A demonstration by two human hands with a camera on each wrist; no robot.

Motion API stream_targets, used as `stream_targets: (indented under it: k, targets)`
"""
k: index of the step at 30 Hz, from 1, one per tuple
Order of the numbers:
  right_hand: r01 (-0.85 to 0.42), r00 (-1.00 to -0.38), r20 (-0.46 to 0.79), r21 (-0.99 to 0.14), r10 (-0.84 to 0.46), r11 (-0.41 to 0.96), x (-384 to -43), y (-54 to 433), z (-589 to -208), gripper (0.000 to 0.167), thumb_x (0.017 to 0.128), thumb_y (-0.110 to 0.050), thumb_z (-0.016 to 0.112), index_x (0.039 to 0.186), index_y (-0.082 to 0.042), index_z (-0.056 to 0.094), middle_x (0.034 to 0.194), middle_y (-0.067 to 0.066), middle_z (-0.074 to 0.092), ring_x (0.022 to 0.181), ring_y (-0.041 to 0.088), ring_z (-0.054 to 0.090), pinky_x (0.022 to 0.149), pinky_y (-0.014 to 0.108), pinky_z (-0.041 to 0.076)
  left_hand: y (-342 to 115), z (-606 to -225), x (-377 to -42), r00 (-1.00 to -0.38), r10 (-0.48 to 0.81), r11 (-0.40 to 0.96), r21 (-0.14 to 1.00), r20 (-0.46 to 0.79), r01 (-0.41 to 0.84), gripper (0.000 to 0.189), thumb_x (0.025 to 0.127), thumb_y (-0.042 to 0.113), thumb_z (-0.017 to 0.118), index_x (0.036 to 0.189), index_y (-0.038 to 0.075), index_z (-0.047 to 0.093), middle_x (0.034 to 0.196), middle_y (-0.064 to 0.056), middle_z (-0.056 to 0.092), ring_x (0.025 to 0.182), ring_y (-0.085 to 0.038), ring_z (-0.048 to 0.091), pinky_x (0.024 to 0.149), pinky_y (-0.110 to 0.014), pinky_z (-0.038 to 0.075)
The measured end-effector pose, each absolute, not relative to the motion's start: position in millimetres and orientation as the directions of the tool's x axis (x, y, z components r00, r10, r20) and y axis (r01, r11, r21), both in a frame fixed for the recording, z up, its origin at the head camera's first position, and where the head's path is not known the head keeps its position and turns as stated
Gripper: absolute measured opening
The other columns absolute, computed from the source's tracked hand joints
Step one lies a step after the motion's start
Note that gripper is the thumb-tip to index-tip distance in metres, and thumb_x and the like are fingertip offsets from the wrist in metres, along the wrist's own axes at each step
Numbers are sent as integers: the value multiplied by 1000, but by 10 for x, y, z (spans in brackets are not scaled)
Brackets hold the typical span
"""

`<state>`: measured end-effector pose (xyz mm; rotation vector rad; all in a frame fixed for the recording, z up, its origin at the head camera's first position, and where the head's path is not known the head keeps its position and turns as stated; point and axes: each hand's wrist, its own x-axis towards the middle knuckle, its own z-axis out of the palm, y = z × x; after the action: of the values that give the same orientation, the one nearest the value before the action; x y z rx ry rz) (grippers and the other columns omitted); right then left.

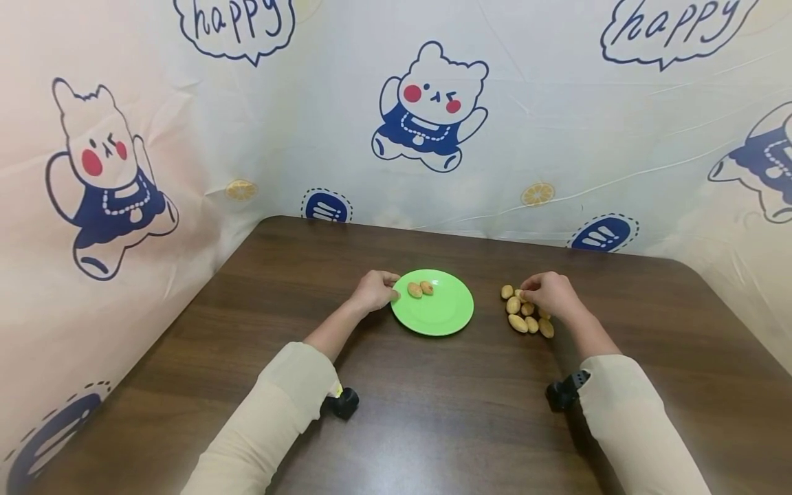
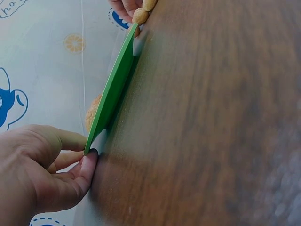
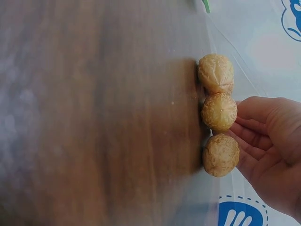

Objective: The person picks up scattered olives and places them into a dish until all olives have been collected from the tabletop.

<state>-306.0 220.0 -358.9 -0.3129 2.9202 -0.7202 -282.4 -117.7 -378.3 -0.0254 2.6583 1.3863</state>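
Observation:
A green plate (image 1: 433, 313) lies on the brown table, bearing two small tan potatoes (image 1: 415, 289) near its back left. My left hand (image 1: 373, 291) pinches the plate's left rim; the left wrist view shows fingertips at the rim's top and underside. To the plate's right, several small potatoes (image 1: 517, 323) lie in a loose group. Over the back of this group, my right hand (image 1: 553, 294) has its thumb and index finger at a small potato (image 1: 518, 294), pinching it. In the right wrist view, nearer potatoes (image 3: 221, 155) hide those fingertips.
The table (image 1: 421, 419) runs back to a white printed curtain (image 1: 433, 199) with cartoon figures. Black wrist cameras sit at both cuffs, the left camera (image 1: 344, 403) and the right camera (image 1: 564, 393) close above the tabletop.

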Motion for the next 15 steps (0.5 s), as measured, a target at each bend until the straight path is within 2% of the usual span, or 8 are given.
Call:
stream_targets:
  k: [15]
  targets:
    - [-171, -979, -12, -505, -205, 846, -3043, 2185, -3571, 28, 92, -17, 57, 110, 4, 63, 103, 19, 63, 87, 29, 57, 72, 41, 48, -1186, -3801, -2838, -990, 55, 569, 819, -132, -78, 43, 86, 2, 62, 128, -1, 53, 112, -15, 58, 100, -23, 54, 74, -27, 46]
